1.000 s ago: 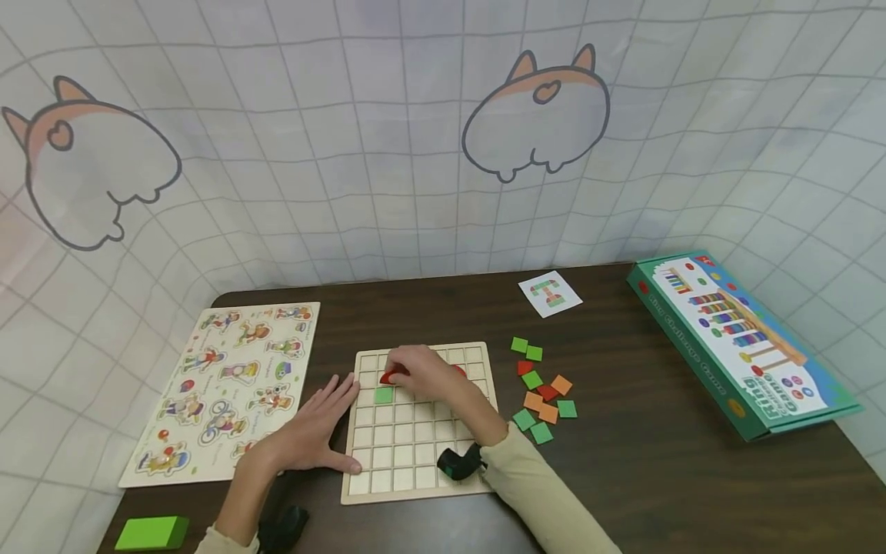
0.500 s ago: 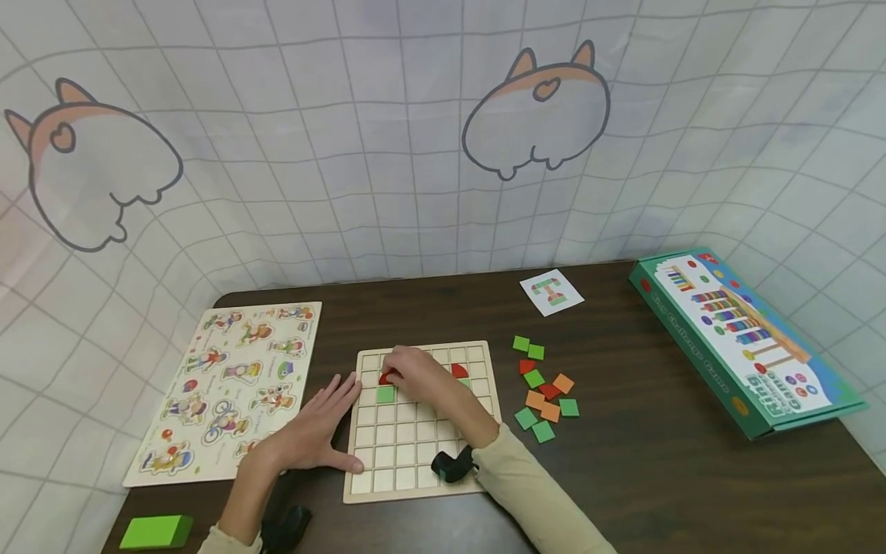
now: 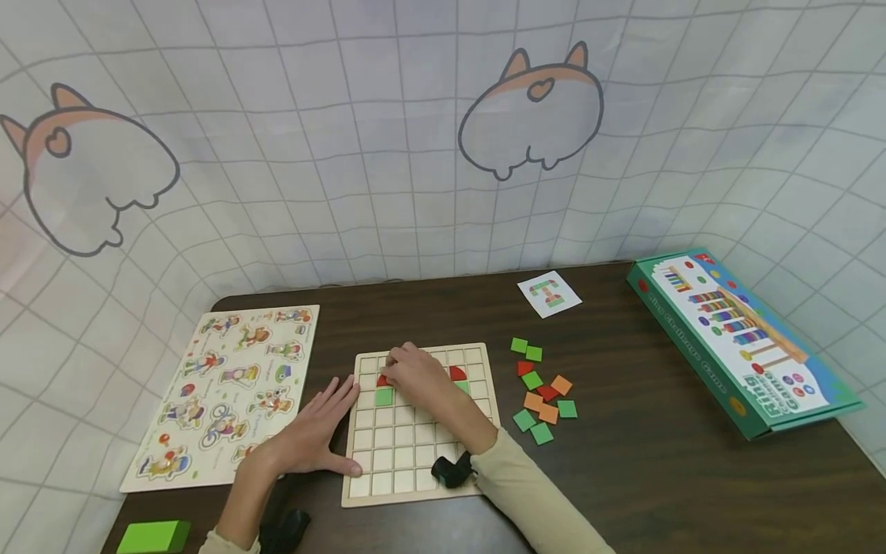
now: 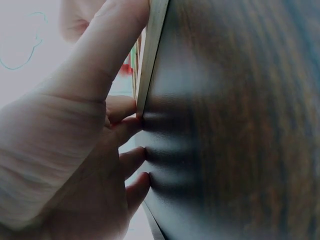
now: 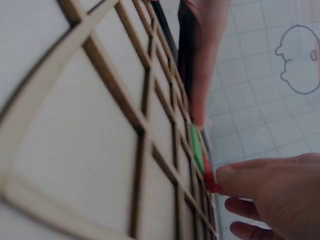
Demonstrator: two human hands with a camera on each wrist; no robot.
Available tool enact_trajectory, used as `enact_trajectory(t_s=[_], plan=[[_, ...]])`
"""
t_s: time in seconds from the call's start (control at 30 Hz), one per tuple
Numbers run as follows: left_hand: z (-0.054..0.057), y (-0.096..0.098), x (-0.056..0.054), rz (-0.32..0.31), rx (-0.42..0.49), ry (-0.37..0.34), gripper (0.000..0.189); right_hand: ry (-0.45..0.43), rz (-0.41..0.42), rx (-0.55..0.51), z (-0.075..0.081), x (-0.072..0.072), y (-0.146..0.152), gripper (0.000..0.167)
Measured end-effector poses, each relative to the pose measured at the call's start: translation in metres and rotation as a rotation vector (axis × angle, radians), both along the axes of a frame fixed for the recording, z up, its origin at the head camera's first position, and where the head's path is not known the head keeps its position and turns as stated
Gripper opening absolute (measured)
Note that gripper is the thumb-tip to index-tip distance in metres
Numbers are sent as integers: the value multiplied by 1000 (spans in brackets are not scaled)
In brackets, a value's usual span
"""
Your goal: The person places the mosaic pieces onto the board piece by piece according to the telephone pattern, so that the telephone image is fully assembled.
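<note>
A square-celled wooden board (image 3: 394, 459) lies on the dark table. My left hand (image 3: 308, 435) is at its left edge, fingers spread and thumb on the lower left border; in the left wrist view its fingertips (image 4: 141, 181) reach the table beside the board's side. My right hand (image 3: 422, 381) is over the upper left cells, its fingers pinching a red rounded tile (image 3: 382, 380) partly hidden beneath them. Just below that sits a green square tile (image 3: 384, 396). Further right in the grid are a red quarter-circle tile (image 3: 457, 373) and a green tile (image 3: 464, 386), half covered by the right hand.
Several loose green, orange and red tiles (image 3: 547, 414) lie right of the board. Behind them is a pattern card (image 3: 550, 293). A game box (image 3: 741, 342) stands at the right, a picture puzzle board (image 3: 221, 396) at the left, and a green block (image 3: 154, 536) front left.
My right hand has set the red tile down into the cell above the green square and lifted its knuckles slightly to the right. My left hand stays in place.
</note>
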State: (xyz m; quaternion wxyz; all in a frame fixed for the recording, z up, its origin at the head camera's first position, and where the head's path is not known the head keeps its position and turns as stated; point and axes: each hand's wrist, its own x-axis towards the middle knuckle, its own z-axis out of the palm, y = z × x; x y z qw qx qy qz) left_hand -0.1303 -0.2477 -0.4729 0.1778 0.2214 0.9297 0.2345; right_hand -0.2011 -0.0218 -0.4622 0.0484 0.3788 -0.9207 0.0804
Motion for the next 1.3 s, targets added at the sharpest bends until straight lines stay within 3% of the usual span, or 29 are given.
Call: enact_trajectory(t_s=[0.13,0.27,0.4,0.67,0.97,1.2,1.3], plan=[[0,0,1,5,-1,-5,124,-151,23,-184,13,5,26,33],[1,0,0,5,-2,-13,124,-177,48,-283,22,18,71,36],[1,0,0,-1,-4,-19,125,-142,31,-313,16,35,126,40],[0,-1,-1,-13,-3,2,122,-217,-139,-324,-4,48,212,56],[1,0,0,-16,2,20,122,-219,-97,-276,-3,51,226,63],[0,0,0,-15,2,16,122,-193,102,-265,6,46,239,46],[0,0,0,-13,4,11,122,-165,132,-296,12,42,250,39]])
